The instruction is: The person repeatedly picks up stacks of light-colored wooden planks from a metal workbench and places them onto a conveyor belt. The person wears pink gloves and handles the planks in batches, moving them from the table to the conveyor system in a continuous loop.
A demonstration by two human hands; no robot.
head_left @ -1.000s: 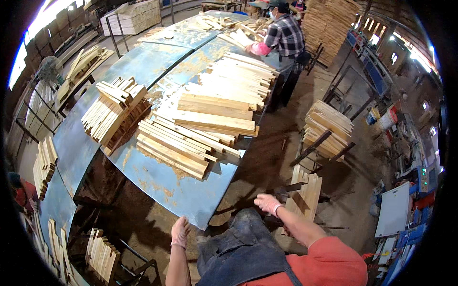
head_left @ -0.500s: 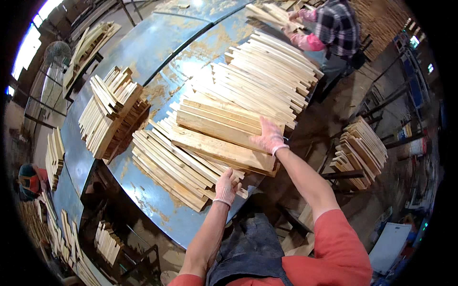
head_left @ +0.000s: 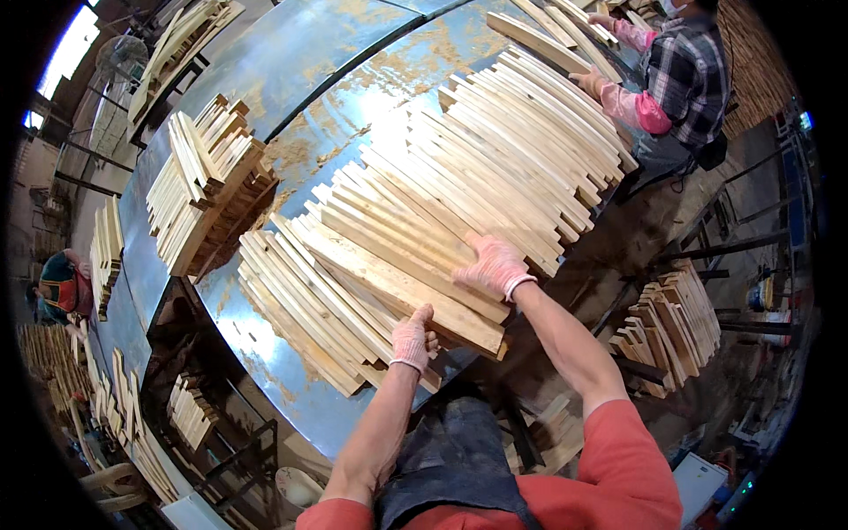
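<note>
A gloved right hand (head_left: 493,267) lies flat, fingers spread, on the top wooden slat (head_left: 402,284) of a bundle at the near edge of a blue metal table (head_left: 291,53). The left hand (head_left: 412,337) curls its fingers against the bundle's near end, thumb up. The slats are pale, straight-cut and narrow, their long axis running from the person's near right toward far left.
</note>
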